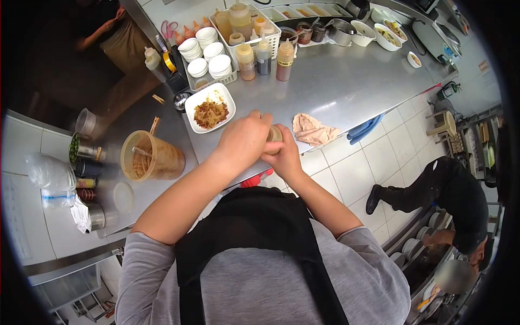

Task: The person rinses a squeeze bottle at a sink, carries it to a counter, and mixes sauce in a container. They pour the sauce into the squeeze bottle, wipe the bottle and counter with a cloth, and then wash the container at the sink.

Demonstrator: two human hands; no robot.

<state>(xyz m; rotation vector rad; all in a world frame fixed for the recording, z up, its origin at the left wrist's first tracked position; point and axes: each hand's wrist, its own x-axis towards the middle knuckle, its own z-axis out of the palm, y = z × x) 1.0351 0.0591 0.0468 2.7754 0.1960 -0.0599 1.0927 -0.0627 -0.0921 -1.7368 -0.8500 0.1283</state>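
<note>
My left hand (245,136) and my right hand (287,157) meet at the steel counter's front edge, both closed around a small round tan container (275,134). The fingers cover most of it, so its contents cannot be made out. Just beyond my left hand, a white square bowl (231,112) holds brown crumbly food (210,114). A crumpled pinkish cloth (314,130) lies to the right of my right hand.
A large plastic tub (179,162) of brown food stands at left, beside a round lid (123,197). Sauce bottles (263,57) and stacked white cups (219,66) line the back. White bowls (388,38) sit far right. A person in black (460,195) bends at right; another person's arm (100,32) shows upper left.
</note>
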